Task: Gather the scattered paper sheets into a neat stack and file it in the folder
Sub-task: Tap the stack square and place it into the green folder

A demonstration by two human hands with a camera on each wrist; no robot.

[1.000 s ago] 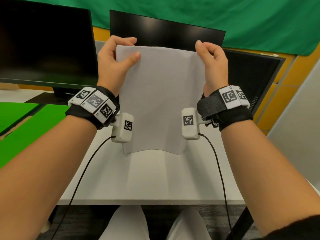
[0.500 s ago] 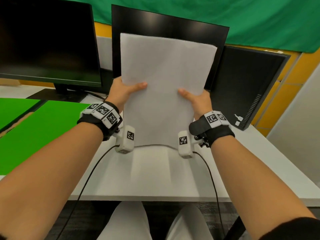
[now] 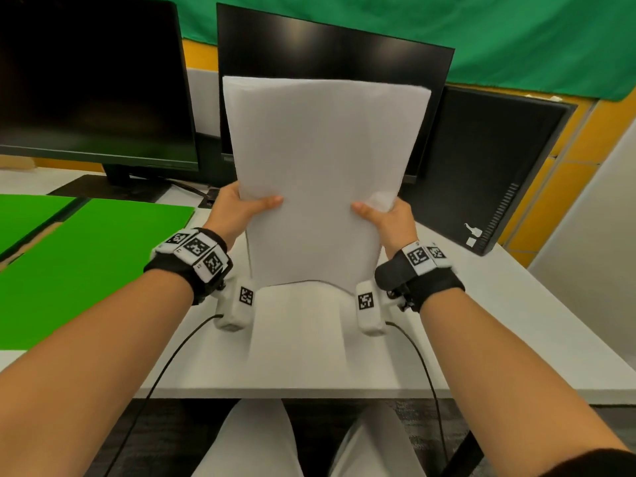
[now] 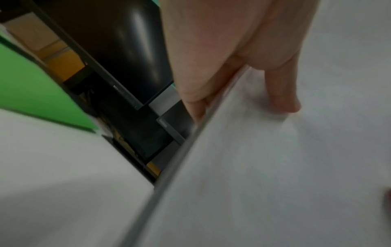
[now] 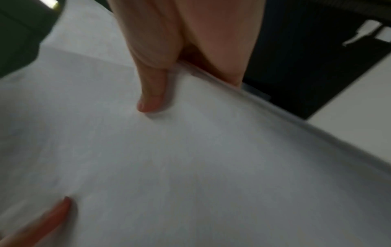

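- Head view: a second ago both hands pinched the top corners of the paper stack (image 3: 323, 180) and it hung down; half a second ago they had shifted to its lower side edges, and now the grip is the same, with the stack standing a little taller in the picture.
- The stack is white, blank on the face toward the camera, held upright over the white desk (image 3: 309, 356); its bottom edge bows slightly and sits at or just above the desktop, which of the two cannot be told. The top edge shows several sheets not quite flush.
- The left hand (image 3: 237, 211) grips the left edge, thumb across the front face and fingers behind. The right hand (image 3: 389, 218) mirrors it on the right edge, where the paper crumples a little.
- Behind the stack stand two dark monitors (image 3: 93, 80); a green mat (image 3: 86, 263) lies on the desk to the left.
- Left wrist view: blurred. The left hand (image 4: 222, 58) clamps the stack (image 4: 275, 167), thumb flat on the near face, fingers tucked behind the edge.
- Right wrist view: also blurred. The right hand (image 5: 186, 41) pinches the stack (image 5: 190, 158) likewise, thumb pressed on the sheet; the left thumb tip shows at the lower left.
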